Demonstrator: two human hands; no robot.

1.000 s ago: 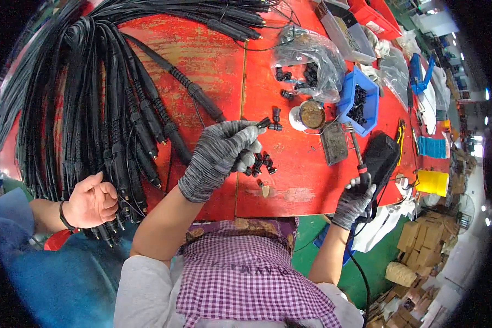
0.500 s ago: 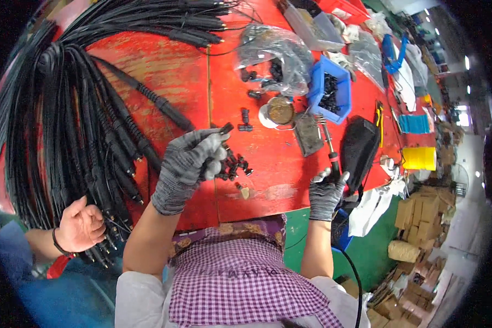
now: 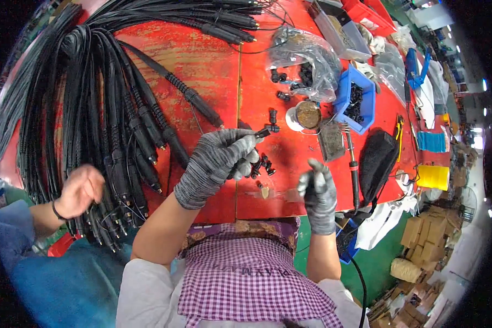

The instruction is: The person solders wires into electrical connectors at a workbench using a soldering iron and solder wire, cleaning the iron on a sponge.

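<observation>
My left hand (image 3: 221, 161), in a grey knit glove, pinches a small black plastic part (image 3: 263, 132) above the red table. Just beneath it lie several small black fittings (image 3: 264, 165). My right hand (image 3: 318, 191), gloved alike and slightly smeared by motion, is off to the right with its fingers apart and nothing visible in them. Beside it rests a soldering iron (image 3: 355, 177), its tip toward a dark flat pad (image 3: 332, 141). A round tin of brown material (image 3: 309, 115) stands behind the pad. More black fittings (image 3: 273, 119) lie near the tin.
Thick bundles of black cables (image 3: 112, 126) cover the left side. Another person's bare hand (image 3: 82, 191) is over them, blurred. Toward the back right are a clear plastic bag (image 3: 317, 52), a blue bin (image 3: 370, 109) of black pieces and a grey box (image 3: 358, 53). A black pouch (image 3: 378, 158) lies right.
My right hand has come away from the soldering iron's handle and moved left. The iron now lies on the table. My left hand still pinches the black part. The other person's hand has risen.
</observation>
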